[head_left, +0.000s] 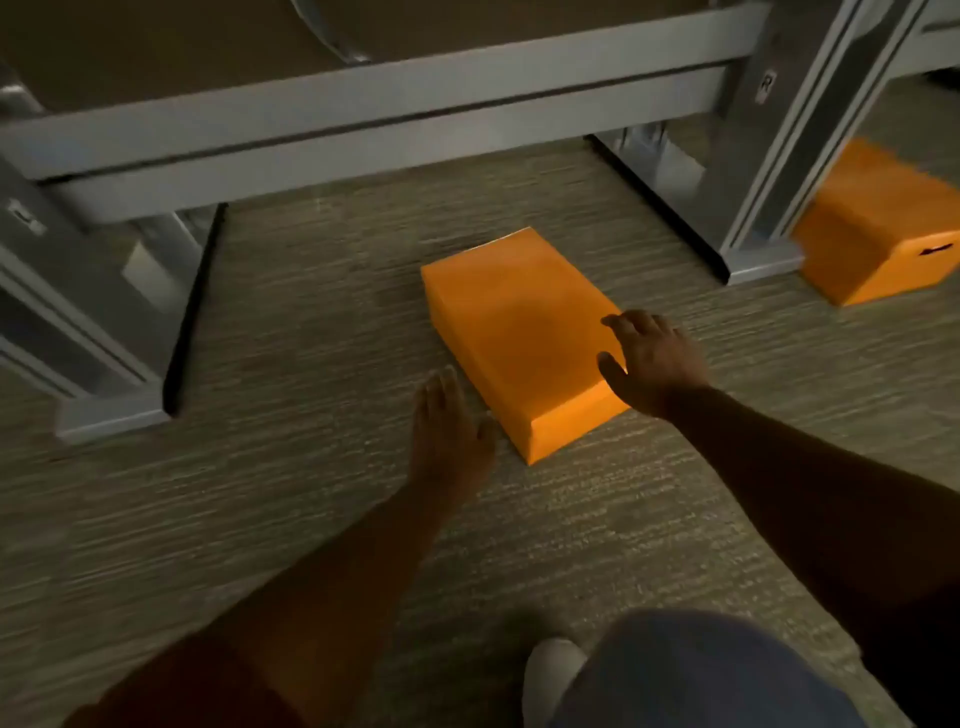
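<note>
An orange shoebox (514, 322) lies flat on the carpet, lid on, in front of a grey desk frame. My right hand (649, 361) is over the box's near right edge, fingers spread and loosely bent, thumb toward the lid. Whether it touches the box is unclear. My left hand (447, 431) reaches out with straight fingers just left of the box's near corner, a small gap from its side. Neither hand holds anything.
A grey metal desk frame (363, 130) spans the back, with feet at left (111, 415) and right (763, 260). A second orange box (878, 234) with a handle slot stands at the right edge. My knee in jeans (717, 670) and a white shoe (550, 670) are at the bottom.
</note>
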